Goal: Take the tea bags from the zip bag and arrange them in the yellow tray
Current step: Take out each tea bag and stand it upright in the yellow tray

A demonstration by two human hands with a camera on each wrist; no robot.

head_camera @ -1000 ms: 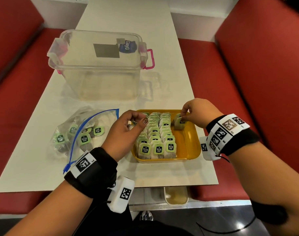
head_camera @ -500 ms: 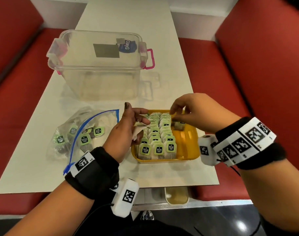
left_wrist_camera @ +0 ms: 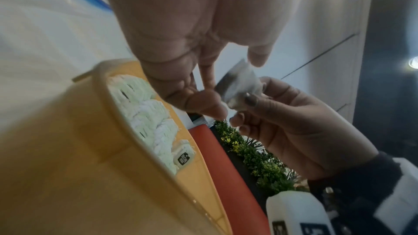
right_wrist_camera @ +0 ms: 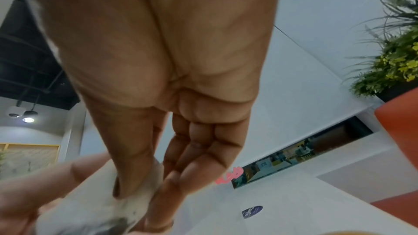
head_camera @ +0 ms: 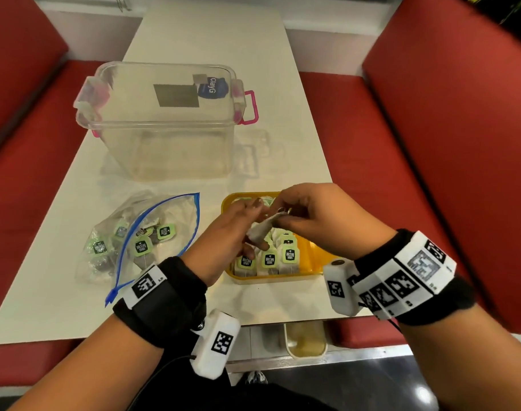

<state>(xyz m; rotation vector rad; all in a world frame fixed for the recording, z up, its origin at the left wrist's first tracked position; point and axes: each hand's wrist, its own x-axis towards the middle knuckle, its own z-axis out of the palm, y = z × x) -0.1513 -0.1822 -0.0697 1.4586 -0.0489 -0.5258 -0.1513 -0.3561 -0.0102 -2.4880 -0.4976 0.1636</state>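
Apparently both the left hand (head_camera: pixel 223 232) and right hand (head_camera: pixel 315 215) are pinching one tea bag (head_camera: pixel 260 231) above the yellow tray (head_camera: pixel 312 256), probably orienting it to slot in.

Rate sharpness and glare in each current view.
Head view: mostly sharp, wide-angle bending at the edges, soft sheen on the clear plastic lidded box. Left wrist view: near yellow plastic tray blurred, lamp flare top right. Right wrist view: white paper tea bag smeared, close right hand soft.
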